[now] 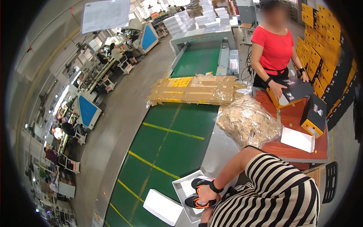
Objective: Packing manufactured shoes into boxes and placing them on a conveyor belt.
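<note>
An open white shoebox (182,191) sits at the front end of the work surface, overlapping the green conveyor belt. A pair of black sneakers with orange trim (196,202) lies in it. My right hand (207,193), with a black band at the wrist, is closed over the shoes, fingers curled. Low at the picture's edge, part of my left hand (206,215) shows beside the box, its fingers hidden. A white box lid (163,207) lies on the belt left of the shoebox.
A large clear bag of brown paper pieces (249,121) stands right of the belt. Taped cardboard (196,89) spans it. A person in red (278,49) handles a black-and-orange box (289,90) at a red table (274,149). Stacked orange boxes (321,53) stand beyond.
</note>
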A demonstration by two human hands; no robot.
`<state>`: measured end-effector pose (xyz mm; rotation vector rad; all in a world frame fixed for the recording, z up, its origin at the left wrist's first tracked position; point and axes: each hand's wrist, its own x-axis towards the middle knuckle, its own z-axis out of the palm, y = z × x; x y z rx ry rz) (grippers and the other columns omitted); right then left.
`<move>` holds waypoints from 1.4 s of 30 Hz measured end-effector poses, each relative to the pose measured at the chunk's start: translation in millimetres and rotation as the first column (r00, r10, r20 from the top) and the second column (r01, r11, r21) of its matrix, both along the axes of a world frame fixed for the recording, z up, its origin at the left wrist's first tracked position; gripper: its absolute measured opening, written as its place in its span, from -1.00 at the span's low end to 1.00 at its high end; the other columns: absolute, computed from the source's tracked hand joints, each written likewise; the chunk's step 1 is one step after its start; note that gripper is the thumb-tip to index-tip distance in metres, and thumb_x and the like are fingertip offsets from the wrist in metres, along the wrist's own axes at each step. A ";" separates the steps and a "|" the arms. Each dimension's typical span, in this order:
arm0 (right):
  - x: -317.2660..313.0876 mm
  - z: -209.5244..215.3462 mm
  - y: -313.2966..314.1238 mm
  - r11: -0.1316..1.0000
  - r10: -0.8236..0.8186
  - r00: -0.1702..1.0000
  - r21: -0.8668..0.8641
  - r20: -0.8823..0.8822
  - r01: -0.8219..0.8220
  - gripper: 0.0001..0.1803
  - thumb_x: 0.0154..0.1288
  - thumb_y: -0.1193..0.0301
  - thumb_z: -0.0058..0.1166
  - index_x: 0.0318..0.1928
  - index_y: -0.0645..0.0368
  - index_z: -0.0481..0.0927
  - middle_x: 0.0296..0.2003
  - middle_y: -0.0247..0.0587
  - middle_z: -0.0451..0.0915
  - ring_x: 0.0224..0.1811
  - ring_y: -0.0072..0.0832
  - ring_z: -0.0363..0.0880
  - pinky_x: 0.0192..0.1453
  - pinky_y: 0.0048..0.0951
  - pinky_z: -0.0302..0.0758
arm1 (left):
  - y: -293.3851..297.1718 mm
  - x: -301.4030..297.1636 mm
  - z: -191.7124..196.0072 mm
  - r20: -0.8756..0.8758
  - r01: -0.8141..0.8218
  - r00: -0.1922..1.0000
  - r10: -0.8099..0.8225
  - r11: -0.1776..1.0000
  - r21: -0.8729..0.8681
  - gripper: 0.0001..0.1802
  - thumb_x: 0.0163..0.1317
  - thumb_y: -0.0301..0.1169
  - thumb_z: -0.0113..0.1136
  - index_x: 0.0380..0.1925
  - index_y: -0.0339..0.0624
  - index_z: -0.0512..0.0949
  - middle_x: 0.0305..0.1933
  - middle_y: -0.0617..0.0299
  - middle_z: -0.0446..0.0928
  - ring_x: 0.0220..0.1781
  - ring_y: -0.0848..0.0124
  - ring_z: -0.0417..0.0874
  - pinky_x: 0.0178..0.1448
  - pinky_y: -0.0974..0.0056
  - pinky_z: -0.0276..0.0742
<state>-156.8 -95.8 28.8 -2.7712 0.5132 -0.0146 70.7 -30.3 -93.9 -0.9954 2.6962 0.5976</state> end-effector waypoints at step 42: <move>161.4 -138.8 65.7 0.494 -0.596 0.788 0.703 -0.154 0.511 -0.04 0.09 0.68 -0.19 0.51 0.10 -0.25 0.18 0.33 0.41 0.21 0.16 0.43 0.29 -0.14 0.37 | 195.0 282.3 58.0 -0.472 -0.856 -0.498 0.728 -0.324 0.403 -0.66 0.22 -0.56 0.25 0.01 -0.24 0.49 -0.26 0.22 0.58 -0.25 0.48 0.60 -0.13 0.39 0.52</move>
